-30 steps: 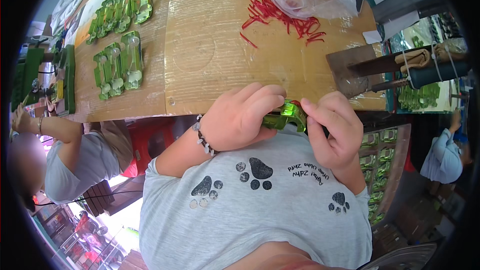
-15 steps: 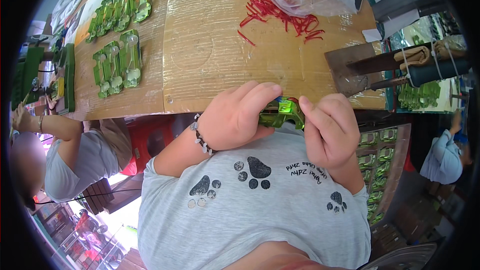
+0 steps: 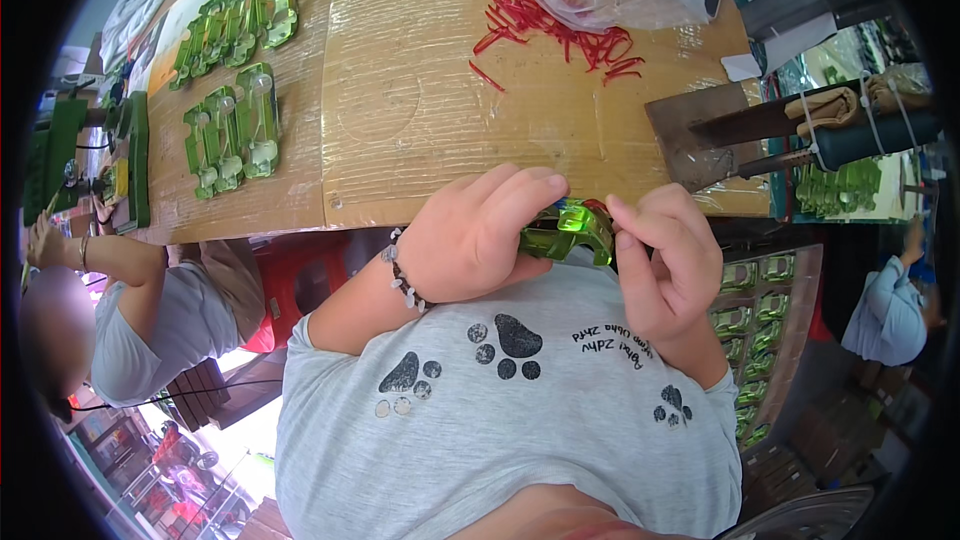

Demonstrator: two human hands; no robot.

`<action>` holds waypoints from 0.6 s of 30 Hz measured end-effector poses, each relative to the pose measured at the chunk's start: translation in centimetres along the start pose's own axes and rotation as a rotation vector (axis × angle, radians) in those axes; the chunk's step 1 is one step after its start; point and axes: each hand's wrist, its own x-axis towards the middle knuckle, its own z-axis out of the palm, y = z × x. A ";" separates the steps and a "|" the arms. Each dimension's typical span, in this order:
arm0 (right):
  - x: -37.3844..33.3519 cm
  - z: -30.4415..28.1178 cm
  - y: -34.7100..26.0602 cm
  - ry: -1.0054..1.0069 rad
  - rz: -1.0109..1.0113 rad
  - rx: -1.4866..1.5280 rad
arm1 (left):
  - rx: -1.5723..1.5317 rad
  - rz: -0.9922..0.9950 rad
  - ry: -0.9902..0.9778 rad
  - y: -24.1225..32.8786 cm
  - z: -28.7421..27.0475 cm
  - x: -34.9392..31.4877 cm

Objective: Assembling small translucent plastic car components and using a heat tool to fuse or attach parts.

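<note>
While the left hand (image 3: 478,238) clamps the green plastic part (image 3: 566,231), the right hand's (image 3: 668,262) pinching fingertips (image 3: 622,212) probably want slow, careful moves near the table edge (image 3: 300,220).

cardboard-covered table (image 3: 420,110), red stool (image 3: 300,285), daylight

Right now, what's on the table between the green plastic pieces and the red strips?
Head view: only bare brown cardboard lies between the green plastic pieces and the red strips.
</note>
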 end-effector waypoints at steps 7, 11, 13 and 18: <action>0.4 -0.2 0.4 -0.041 -0.162 -0.108 | 0.004 0.000 0.003 0.0 0.1 0.1; 0.6 -0.3 0.8 -0.108 -0.212 -0.122 | 0.128 0.005 -0.079 0.6 -0.4 0.7; 0.5 -0.4 0.7 -0.128 -0.215 -0.103 | 0.101 -0.001 -0.085 0.3 -0.2 0.6; -1.3 -0.4 0.8 -0.150 0.297 0.412 | -0.083 -0.009 -0.065 -0.3 0.3 0.9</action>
